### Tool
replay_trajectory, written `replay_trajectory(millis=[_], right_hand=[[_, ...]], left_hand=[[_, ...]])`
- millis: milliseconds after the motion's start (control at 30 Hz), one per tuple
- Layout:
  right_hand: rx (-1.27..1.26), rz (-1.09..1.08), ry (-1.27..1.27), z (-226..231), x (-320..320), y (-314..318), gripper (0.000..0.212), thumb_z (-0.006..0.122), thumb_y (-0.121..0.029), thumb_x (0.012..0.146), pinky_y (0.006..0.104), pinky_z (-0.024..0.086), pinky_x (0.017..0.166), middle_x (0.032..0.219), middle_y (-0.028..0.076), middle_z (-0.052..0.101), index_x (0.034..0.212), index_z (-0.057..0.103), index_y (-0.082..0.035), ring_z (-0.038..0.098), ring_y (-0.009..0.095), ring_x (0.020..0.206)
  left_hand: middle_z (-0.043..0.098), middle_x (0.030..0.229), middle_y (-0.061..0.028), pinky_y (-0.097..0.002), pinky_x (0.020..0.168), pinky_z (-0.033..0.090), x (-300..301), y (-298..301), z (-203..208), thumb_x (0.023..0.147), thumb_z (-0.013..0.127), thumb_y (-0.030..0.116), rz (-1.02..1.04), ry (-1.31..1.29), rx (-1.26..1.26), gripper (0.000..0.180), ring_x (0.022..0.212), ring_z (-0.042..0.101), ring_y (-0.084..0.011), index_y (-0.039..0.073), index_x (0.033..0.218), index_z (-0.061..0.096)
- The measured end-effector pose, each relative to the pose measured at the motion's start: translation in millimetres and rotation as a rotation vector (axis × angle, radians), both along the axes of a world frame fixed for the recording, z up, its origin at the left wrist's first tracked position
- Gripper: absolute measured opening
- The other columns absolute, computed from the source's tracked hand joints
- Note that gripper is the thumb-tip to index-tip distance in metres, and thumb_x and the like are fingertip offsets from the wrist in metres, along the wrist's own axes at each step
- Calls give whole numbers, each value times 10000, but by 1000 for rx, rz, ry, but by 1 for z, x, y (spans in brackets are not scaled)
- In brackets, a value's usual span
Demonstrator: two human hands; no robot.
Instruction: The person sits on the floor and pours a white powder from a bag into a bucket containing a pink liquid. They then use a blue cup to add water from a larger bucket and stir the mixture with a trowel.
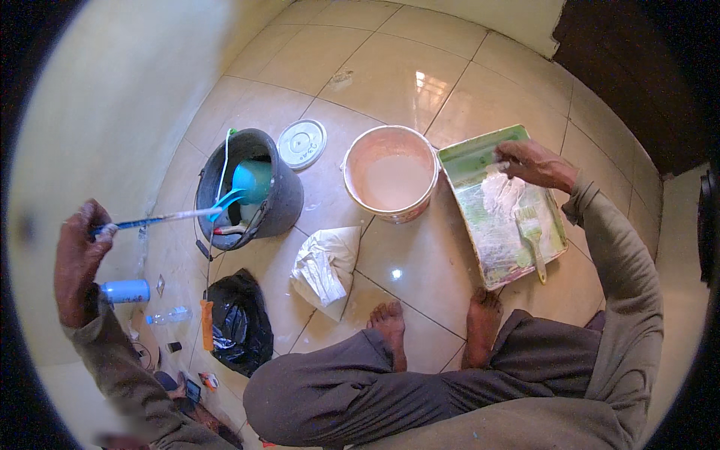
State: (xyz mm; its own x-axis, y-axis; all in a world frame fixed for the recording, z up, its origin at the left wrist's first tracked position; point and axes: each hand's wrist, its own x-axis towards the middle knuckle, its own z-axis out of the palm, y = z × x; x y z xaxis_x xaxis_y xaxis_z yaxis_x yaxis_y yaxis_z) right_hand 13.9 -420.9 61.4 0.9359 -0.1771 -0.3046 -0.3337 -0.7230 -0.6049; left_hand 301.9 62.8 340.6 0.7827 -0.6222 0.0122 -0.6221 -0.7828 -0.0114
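On the far left, near the pale wall, the left hand [77,259] has its fingers closed round one end of a thin blue-and-white stick [161,219], whose other end reaches over the dark bucket [289,191]. Inside that bucket sits a teal scoop [245,180]. Across on the right, the right hand [536,163] is over the upper part of the green paint tray [466,169], its fingers bent close together (whether they grip anything, I cannot tell). The tray lies tilted on the tiles, smeared with whitish paint; a paintbrush [530,231] rests in it, handle jutting past the near rim. Just left of the tray stands an open tub [356,196] with pale pinkish paint inside. A round white lid [301,144] lies beside the bucket, and nearer the bare feet [388,326] are a crumpled white sheet [328,266] and, further left, a black plastic bag [241,334] next to an orange handle [208,325].
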Motion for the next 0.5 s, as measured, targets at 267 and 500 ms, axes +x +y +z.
replay_trajectory(millis=[267,500], right_hand=[[69,207,-549,110,88,105,514,635,-301,830,368,481,752,945,188,598,1215,497,12,594,282,858],[-135,200,-745,99,130,128,568,684,-401,781,451,437,801,1073,222,565,1191,529,-39,561,349,941]], left_hand=[[484,737,-62,-311,644,416,-30,-91,36,804,656,227,-181,-121,65,272,706,470,-155,0,865,519],[512,681,-83,-323,581,395,-21,-218,-54,763,703,205,-786,198,-83,279,649,451,-143,-7,799,526]])
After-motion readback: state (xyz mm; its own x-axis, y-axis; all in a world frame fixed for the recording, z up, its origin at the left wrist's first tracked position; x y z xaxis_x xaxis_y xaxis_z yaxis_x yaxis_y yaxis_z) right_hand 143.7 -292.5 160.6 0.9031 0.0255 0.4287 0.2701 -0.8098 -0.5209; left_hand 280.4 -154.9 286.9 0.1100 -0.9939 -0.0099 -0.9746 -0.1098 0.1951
